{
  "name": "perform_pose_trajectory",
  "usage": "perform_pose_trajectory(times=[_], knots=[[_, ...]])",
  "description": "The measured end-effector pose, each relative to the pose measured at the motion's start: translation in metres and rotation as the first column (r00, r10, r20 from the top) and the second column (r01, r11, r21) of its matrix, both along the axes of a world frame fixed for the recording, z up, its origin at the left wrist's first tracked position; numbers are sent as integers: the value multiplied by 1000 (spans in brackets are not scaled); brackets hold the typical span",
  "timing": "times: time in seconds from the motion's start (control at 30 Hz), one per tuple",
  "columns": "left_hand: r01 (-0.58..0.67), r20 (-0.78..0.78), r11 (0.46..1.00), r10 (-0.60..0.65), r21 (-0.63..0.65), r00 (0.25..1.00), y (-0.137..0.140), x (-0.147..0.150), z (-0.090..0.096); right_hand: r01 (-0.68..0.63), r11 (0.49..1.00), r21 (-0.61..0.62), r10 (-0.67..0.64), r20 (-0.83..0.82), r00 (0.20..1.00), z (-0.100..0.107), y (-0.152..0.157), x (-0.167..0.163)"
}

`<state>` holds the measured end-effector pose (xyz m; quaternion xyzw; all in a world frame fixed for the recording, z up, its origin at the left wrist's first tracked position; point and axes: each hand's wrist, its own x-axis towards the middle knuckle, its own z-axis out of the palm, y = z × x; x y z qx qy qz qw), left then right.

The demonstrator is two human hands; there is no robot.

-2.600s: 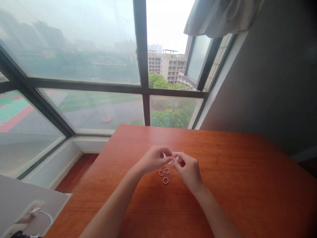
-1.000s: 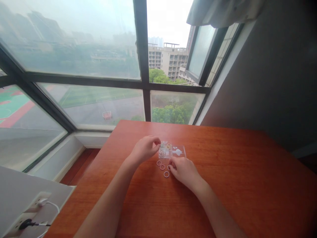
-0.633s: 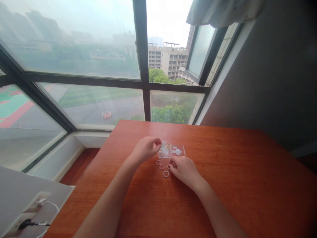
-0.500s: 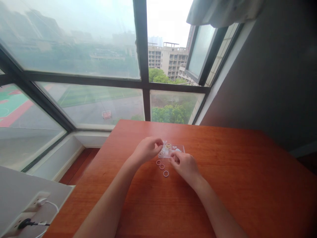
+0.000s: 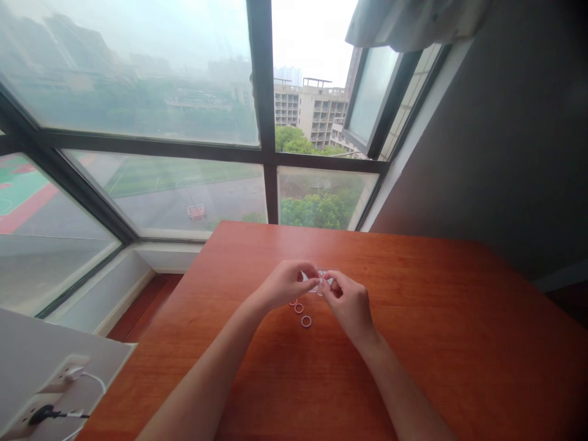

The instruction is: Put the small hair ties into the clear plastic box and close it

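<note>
Well, the right hand [image 5: 350, 303] pinches a pale ring [image 5: 320, 291]; left hand [image 5: 285, 285] alongside, its grip unclear

Dead ahead at your twelve, a pale multi-storey building [image 5: 321, 116] rises behind green treetops [image 5: 291, 141]! Swing to one o'clock: the window sash [image 5: 371, 95] stands open, grey curtain [image 5: 413, 23] bunched above it. Dark wall [image 5: 509, 141] fills your two-to-three. Over at nine, a green-and-red court [image 5: 21, 190] shows through the glass, a reddish frame [image 5: 196, 212] nearer in. Down at eight, you've got wall sockets [image 5: 64, 372], black plug [image 5: 42, 415] and white cable [image 5: 95, 378] in place!
</note>
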<state>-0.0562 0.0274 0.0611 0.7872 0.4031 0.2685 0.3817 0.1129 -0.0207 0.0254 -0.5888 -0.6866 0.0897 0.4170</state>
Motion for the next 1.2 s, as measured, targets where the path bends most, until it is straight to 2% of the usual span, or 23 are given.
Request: perform_pose_trajectory(times=[0.17,0.4,0.57,0.73,0.87,1.03,1.1,1.2], knots=[[-8,-10,999,8,47,1000,0,3,-5,1,1000,4,-1,2,1000,0,0,1],[-142,-129,973,167,183,977,7,-6,-7,28,999,22,-28,13,1000,-2,2,2],[-147,-159,962,186,230,970,7,-5,-8,10,1000,4,-10,17,1000,0,0,2],[-156,-167,951,205,266,964,8,-8,-9,-78,995,-60,79,18,997,-2,3,3],[-168,-167,950,216,262,962,10,-13,-7,-224,957,-182,237,50,970,-1,2,2],[-176,-159,953,219,247,963,10,-16,-3,-393,844,-365,447,74,891,5,-8,0],[-185,-149,952,225,242,963,10,-16,-3,-417,811,-409,488,82,869,7,-11,0],[-195,-142,951,234,241,962,10,-16,-2,-393,814,-428,486,132,864,6,-13,-2]])
